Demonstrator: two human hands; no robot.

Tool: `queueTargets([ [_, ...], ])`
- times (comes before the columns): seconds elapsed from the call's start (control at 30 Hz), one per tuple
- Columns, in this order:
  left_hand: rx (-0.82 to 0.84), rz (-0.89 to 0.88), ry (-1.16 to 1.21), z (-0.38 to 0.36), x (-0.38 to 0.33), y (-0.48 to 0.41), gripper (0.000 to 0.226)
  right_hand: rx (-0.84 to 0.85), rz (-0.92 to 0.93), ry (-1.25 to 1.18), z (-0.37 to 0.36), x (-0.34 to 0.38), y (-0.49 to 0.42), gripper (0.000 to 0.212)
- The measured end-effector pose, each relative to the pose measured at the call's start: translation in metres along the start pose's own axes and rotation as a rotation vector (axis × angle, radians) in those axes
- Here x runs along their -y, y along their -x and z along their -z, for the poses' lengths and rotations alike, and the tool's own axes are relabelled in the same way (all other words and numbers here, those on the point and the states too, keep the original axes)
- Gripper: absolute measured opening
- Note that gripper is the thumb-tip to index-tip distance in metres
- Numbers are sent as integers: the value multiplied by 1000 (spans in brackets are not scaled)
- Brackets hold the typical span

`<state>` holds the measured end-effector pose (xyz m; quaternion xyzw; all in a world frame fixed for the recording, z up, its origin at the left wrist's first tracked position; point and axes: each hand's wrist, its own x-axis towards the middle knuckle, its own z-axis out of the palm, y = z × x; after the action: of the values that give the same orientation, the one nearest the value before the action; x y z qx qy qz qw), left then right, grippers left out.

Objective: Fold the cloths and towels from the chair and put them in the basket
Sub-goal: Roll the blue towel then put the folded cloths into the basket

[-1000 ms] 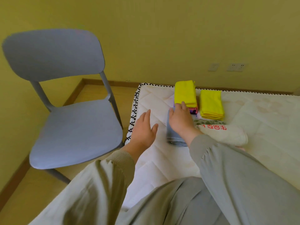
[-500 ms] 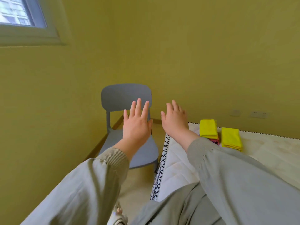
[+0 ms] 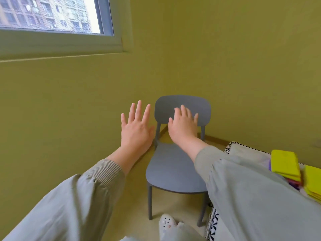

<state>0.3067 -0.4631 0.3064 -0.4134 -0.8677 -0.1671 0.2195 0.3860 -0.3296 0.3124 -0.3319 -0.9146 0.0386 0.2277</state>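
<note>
The left hand (image 3: pixel 136 129) is raised palm-forward with all fingers straight and spread wide, and it holds nothing. Just at its 3 o'clock, the right hand (image 3: pixel 184 126) is raised too, its back to the camera, fingers loosely extended and slightly apart, also holding nothing. Both arms wear pale grey sleeves (image 3: pixel 78 202) with ribbed cuffs.

The right hand overlaps the backrest of a grey chair (image 3: pixel 173 171) in the head view; whether it touches the backrest cannot be told. The chair's seat lies at 6 o'clock of that hand, and the chair stands in the corner of two yellow-green walls.

At 4 o'clock of the right hand, near the frame's edge, a folded yellow cloth (image 3: pixel 284 164) lies on top of a stack, with a purple and pink cloth (image 3: pixel 293 184) under it. A second folded yellow pile (image 3: pixel 313 186) sits just beside it, at its 4 o'clock. These rest on a white mattress (image 3: pixel 232 151) with black-and-white edging.

At 6 o'clock of the chair seat, on the floor, is a white slipper (image 3: pixel 167 223). A window (image 3: pixel 52 14) sits at 11 o'clock of the left hand.
</note>
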Motion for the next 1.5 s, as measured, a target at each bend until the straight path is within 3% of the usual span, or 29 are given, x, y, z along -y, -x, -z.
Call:
queueTargets([
  [0.17, 5, -11, -11, -73, 50, -93, 66, 15, 76, 4, -63, 8, -107, 51],
  [0.37, 166, 95, -70, -139, 115, -185, 67, 69, 132, -46, -136, 28, -228, 50],
  [0.47, 228, 137, -106, -108, 139, -215, 66, 161, 165, -44, -118, 56, -259, 51],
  [0.7, 220, 261, -162, 44, 161, -278, 66, 228, 300, -88, 4, 129, -308, 52],
  [0.9, 188, 392, -244, 116, 192, -295, 68, 252, 446, -190, 39, 209, -342, 55],
  [1.17, 113, 808, -396, 167, 218, -232, 71, 198, 927, -424, 50, 328, -333, 54],
  [1.5, -27, 1251, -621, 284, 223, -70, 71, 337, 1377, -576, 102, 442, -179, 60],
])
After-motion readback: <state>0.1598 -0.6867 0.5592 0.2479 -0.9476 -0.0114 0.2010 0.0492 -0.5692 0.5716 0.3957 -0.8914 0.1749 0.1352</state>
